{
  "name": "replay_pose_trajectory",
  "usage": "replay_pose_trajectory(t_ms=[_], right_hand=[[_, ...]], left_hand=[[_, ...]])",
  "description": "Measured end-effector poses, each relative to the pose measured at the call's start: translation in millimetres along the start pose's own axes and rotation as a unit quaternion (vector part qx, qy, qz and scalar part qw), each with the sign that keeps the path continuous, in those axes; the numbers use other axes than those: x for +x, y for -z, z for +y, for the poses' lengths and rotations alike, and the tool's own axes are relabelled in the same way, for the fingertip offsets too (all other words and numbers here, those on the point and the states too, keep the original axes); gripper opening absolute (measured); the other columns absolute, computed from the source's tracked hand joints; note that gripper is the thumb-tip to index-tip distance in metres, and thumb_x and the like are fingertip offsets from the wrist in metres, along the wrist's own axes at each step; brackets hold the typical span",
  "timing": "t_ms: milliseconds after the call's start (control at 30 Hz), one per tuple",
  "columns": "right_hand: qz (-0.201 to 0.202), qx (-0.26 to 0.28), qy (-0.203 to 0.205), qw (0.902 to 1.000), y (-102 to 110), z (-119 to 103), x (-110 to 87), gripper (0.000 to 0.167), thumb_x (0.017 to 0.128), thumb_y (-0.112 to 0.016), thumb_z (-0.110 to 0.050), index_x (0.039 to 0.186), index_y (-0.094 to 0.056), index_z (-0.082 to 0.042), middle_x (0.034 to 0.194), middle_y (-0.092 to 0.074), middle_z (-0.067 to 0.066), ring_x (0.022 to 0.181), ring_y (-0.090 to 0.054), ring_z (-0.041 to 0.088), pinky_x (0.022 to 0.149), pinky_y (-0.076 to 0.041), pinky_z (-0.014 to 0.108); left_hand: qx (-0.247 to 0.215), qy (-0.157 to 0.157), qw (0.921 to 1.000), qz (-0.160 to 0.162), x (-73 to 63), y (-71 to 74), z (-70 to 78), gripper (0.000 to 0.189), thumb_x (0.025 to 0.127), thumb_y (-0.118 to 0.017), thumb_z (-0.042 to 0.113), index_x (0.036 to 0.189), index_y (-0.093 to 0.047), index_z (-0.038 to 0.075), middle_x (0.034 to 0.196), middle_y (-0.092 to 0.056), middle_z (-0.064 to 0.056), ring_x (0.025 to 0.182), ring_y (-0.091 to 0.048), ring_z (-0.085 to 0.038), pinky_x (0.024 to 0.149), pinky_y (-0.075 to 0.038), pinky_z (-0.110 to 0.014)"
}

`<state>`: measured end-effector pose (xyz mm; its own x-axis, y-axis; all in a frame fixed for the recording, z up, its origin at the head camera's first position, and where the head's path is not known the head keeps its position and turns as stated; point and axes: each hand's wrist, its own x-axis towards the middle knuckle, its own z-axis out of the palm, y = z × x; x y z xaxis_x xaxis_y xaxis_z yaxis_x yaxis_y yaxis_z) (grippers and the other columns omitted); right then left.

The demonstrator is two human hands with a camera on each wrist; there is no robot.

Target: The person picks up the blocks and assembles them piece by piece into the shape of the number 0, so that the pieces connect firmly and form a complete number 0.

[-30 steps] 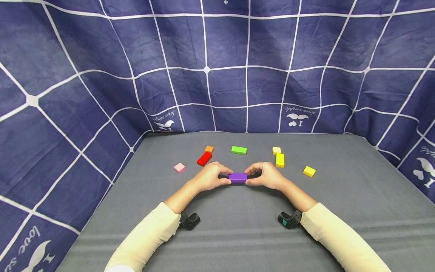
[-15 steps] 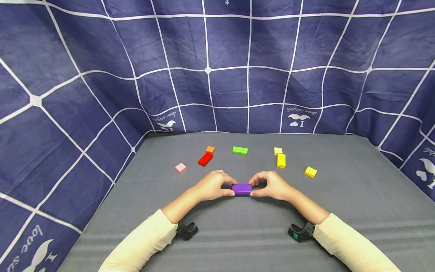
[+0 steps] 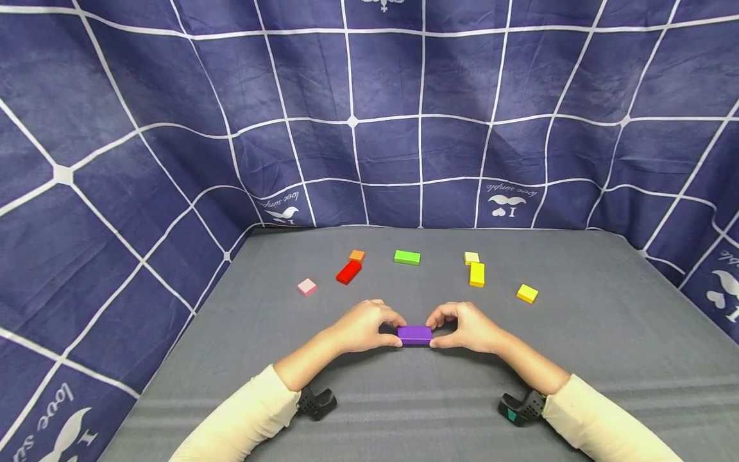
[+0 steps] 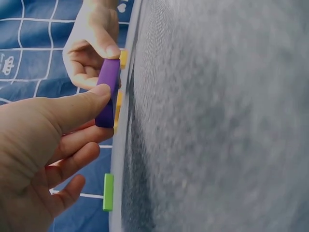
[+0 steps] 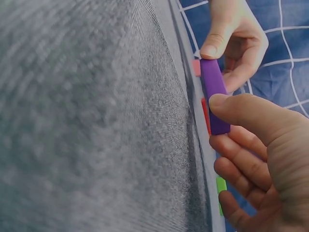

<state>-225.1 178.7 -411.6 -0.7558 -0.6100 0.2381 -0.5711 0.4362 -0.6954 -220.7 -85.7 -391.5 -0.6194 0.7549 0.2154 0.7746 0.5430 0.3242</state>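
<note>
So a purple block (image 3: pixel 414 334) is being held by both hands at once, one at each end. Its left end is pinched by the left hand (image 3: pixel 365 327) and its right end by the right hand (image 3: pixel 469 328), thumbs set on the near side, fingers on the far side, so it's gripped pretty evenly. In both wrist views the spare fingers (image 4: pixel 72 162) can be seen loosely bent below the pinch. The block is held crosswise between the two hands, low over the grey cloth (image 3: pixel 404 410); whether the cloth is touched by its underside can't really be told.

The other blocks are all scattered beyond the grip. Roughly straight past it, a green block (image 3: pixel 407 258) is laid crosswise. Past the left hand, a red block (image 3: pixel 349 272) is laid at a slant with an orange block (image 3: pixel 357 256) right by its far end, and a pink block (image 3: pixel 307 287) is found further out left. Past the right hand, a long yellow block (image 3: pixel 476 274) is pointed away from the grip, with a pale yellow block (image 3: pixel 471 258) at its far end, and a short yellow block (image 3: pixel 527 294) is placed further out right. Behind everything, a blue curtain (image 3: pixel 381 77) is hung, crossed by white lines. On the near side of the grip, a black device (image 3: pixel 317 404) is worn at each wrist, and the forearms are covered by cream sleeves (image 3: pixel 242 414)
</note>
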Motion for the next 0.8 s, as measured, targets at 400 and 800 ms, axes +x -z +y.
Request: replay_pose_trajectory(t_ms=[400, 800], right_hand=[[-0.014, 0.026, 0.004, 0.9995, -3.6, 4.6, -6.6, 0.026, 0.073, -0.086, -0.019, 0.093, -0.071, -0.014, 0.086, -0.067, -0.003, 0.081, -0.061, 0.017, 0.077, -0.048, 0.031], [-0.009, 0.020, 0.024, 0.9995, -7.7, 6.5, -9.5, 0.027, 0.071, -0.086, -0.015, 0.091, -0.068, -0.015, 0.086, -0.065, -0.003, 0.081, -0.060, 0.016, 0.075, -0.048, 0.030]], left_hand=[[0.009, -0.005, 0.9999, -0.002, -0.8, -4.6, 8.4, 0.028, 0.080, -0.081, 0.028, 0.104, -0.075, 0.013, 0.095, -0.072, 0.006, 0.088, -0.059, -0.009, 0.082, -0.045, -0.029], [0.020, -0.002, 0.9998, -0.004, -2.0, -9.5, 9.5, 0.029, 0.080, -0.081, 0.030, 0.104, -0.076, 0.015, 0.095, -0.072, 0.008, 0.087, -0.059, -0.006, 0.083, -0.045, -0.029]])
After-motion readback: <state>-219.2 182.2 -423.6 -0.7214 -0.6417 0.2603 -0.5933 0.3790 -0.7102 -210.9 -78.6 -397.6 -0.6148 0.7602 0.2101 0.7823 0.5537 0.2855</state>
